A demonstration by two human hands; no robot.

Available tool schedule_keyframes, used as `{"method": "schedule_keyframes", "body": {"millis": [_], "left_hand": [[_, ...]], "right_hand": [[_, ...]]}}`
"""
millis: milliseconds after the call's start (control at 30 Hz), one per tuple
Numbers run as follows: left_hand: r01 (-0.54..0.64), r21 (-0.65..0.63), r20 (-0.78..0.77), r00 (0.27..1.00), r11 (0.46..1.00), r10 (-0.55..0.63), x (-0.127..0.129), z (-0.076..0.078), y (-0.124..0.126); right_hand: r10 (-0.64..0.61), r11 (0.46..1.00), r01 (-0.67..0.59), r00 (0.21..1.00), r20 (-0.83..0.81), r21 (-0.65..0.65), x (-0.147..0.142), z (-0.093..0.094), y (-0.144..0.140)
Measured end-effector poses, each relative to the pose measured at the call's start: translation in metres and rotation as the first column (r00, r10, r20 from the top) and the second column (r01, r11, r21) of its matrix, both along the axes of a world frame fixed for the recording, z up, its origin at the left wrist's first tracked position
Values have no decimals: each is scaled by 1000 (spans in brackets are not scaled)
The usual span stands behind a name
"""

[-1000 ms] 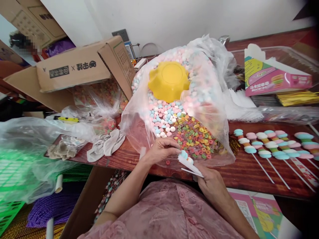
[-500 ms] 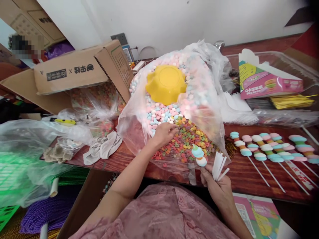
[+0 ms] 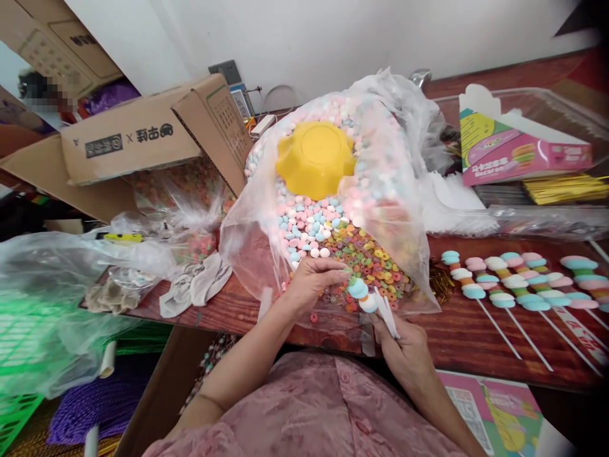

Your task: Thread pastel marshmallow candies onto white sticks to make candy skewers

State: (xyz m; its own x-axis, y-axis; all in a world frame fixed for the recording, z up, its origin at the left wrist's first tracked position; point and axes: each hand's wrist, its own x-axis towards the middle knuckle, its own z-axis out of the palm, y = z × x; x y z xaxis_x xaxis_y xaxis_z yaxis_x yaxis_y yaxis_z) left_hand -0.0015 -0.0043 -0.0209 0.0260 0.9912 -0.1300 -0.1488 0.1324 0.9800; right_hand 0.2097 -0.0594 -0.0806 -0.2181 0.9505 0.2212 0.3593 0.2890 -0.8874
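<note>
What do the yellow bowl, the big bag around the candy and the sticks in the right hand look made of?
Yellow bowl: likely moulded plastic, opaque with a soft sheen and scalloped rim.
Big bag: thin clear plastic film, crinkled and glossy, candy showing through.
Sticks in the right hand: plain matte white, paper or plastic; cannot tell which.

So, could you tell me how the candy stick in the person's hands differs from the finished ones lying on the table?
The stick in hand carries only two or three candies; the finished sticks are stacked with more. It is held up between the left hand and right hand, over the bag's mouth, while the finished ones lie flat in a row on the wooden table. Both use white sticks and pastel blue, pink and white candies.
</note>
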Motion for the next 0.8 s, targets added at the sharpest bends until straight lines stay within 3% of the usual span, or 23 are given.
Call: {"method": "schedule_keyframes", "body": {"millis": [33, 100, 233, 367, 467, 600, 667, 800], "left_hand": [[-36, 9, 10, 999, 999, 36, 1, -1, -5], [-104, 149, -73, 991, 983, 116, 2, -4, -12], [-68, 484, -285, 930, 872, 232, 1, -11, -21], [-2, 562, -372, 892, 827, 255, 0, -12, -28], [25, 510, -361, 914, 860, 188, 0, -8, -32], [-102, 191, -65, 991, 976, 116, -1, -4, -34], [-98, 59, 52, 994, 993, 95, 0, -5, -35], [-22, 7, 166, 986, 1000, 20, 9, -12, -43]], "right_hand": [[11, 1000, -11, 1000, 6, 21, -2, 3, 2], [19, 999, -20, 1000, 20, 34, -5, 4, 2], [-22, 1000, 22, 999, 35, 9, -1, -8, -4], [-1, 999, -2, 998, 62, 52, 4, -17, -8], [22, 995, -31, 995, 94, 93, 5, -15, -7], [55, 985, -64, 997, 57, 163, 1, -12, -8], [61, 977, -65, 998, 24, 202, -2, -12, -11], [12, 976, -9, 1000, -11, 216, -8, -15, -20]]}}
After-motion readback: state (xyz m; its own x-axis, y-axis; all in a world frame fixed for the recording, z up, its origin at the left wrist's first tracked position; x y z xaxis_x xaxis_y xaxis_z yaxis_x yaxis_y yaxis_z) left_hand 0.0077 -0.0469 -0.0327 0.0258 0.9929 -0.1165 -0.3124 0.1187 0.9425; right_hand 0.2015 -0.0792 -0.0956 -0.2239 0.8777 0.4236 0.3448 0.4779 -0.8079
